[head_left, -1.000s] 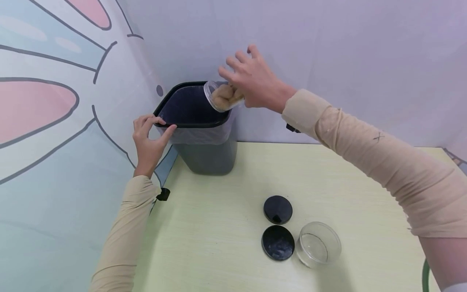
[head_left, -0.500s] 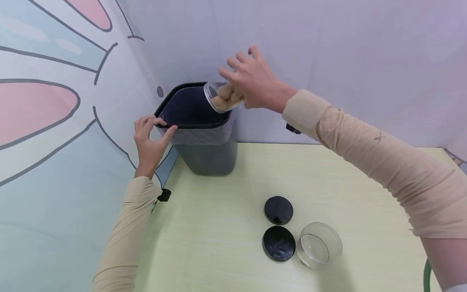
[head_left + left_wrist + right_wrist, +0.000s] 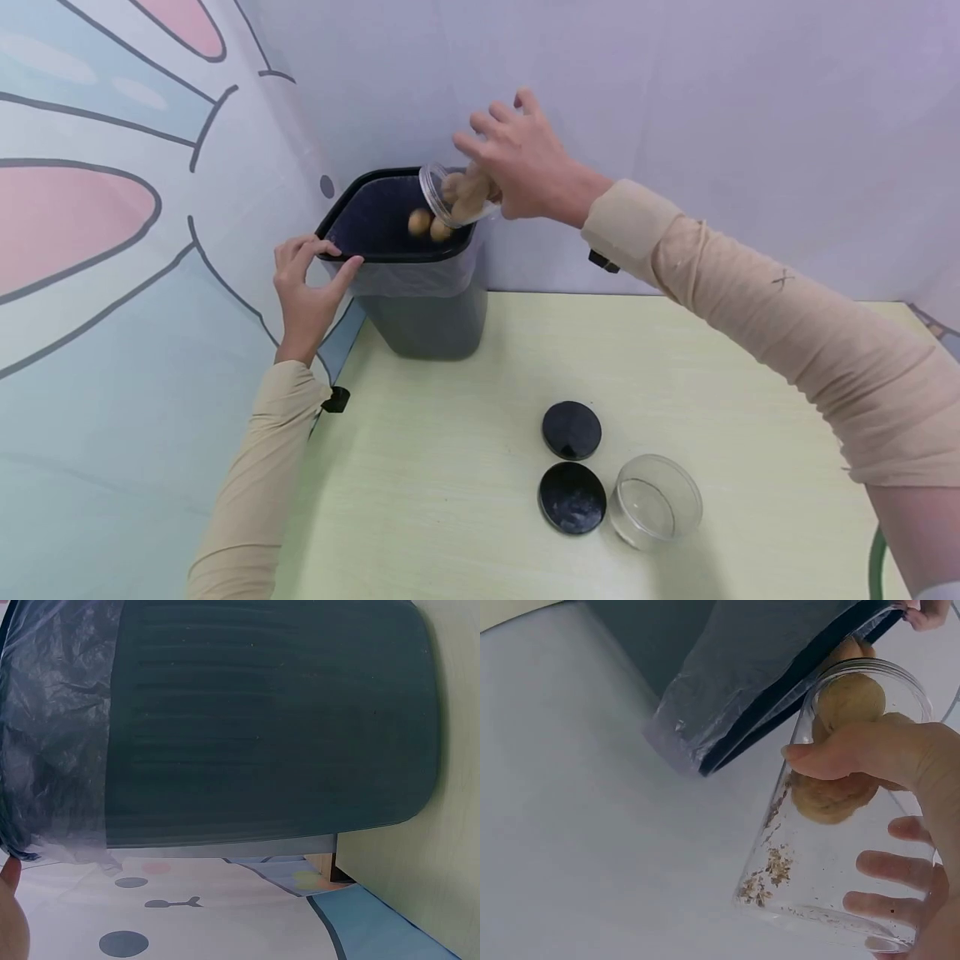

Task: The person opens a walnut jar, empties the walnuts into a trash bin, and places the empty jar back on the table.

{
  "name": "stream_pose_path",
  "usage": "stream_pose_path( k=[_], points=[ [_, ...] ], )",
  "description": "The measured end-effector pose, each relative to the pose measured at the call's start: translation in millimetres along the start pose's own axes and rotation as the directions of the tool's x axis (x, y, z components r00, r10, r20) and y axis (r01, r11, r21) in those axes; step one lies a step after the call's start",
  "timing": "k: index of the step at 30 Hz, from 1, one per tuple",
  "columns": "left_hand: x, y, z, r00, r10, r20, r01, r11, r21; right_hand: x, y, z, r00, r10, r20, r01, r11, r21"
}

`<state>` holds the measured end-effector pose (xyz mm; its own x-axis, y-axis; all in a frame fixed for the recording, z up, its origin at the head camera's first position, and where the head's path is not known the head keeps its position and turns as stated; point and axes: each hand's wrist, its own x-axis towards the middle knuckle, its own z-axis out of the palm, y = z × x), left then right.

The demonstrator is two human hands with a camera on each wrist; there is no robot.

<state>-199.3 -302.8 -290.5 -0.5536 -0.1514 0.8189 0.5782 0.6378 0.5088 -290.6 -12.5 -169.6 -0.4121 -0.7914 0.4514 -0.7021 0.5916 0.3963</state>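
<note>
My right hand (image 3: 525, 162) grips a clear plastic jar (image 3: 821, 859) tilted mouth-down over a grey trash can (image 3: 431, 325) with a black rim. Round tan pieces that look like walnuts (image 3: 851, 701) crowd toward the jar's mouth, and small brown crumbs (image 3: 776, 866) cling near its base. Two of the walnuts (image 3: 419, 222) are out past the mouth, above the can's dark inside. At the can's near left corner, my left hand (image 3: 303, 292) pinches the rim between thumb and fingers. A translucent liner bag (image 3: 60, 742) folds over that rim.
On the pale table (image 3: 420, 467) lie two round black lids (image 3: 572, 431), one before the other. An open clear round container (image 3: 656, 502) stands beside the nearer lid. Patterned cloth (image 3: 90, 350) hangs at the left, with a plain pale wall (image 3: 750, 150) behind.
The walnuts have slid toward the jar's mouth, and two have come out over the trash can. My right hand has barely shifted; my left hand stays on the rim.
</note>
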Motion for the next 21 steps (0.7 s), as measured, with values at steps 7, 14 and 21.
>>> stream_pose_path(
  k=[7,14,21],
  points=[
    [0.5,0.5,-0.3,1.000,-0.013,0.000,0.013,1.000,-0.003,0.8,0.4,-1.5,1.000,0.003,0.007,-0.003,1.000,-0.010],
    [0.2,1.5,-1.2,1.000,-0.016,-0.002,0.016,1.000,0.005,1.4,0.0,-3.2,0.999,0.002,0.038,-0.002,1.000,-0.003],
    [0.4,2.6,-0.7,0.999,-0.036,-0.003,0.036,0.999,0.005,3.2,-0.8,-4.5,1.000,-0.001,0.028,0.001,1.000,0.024]
  ],
)
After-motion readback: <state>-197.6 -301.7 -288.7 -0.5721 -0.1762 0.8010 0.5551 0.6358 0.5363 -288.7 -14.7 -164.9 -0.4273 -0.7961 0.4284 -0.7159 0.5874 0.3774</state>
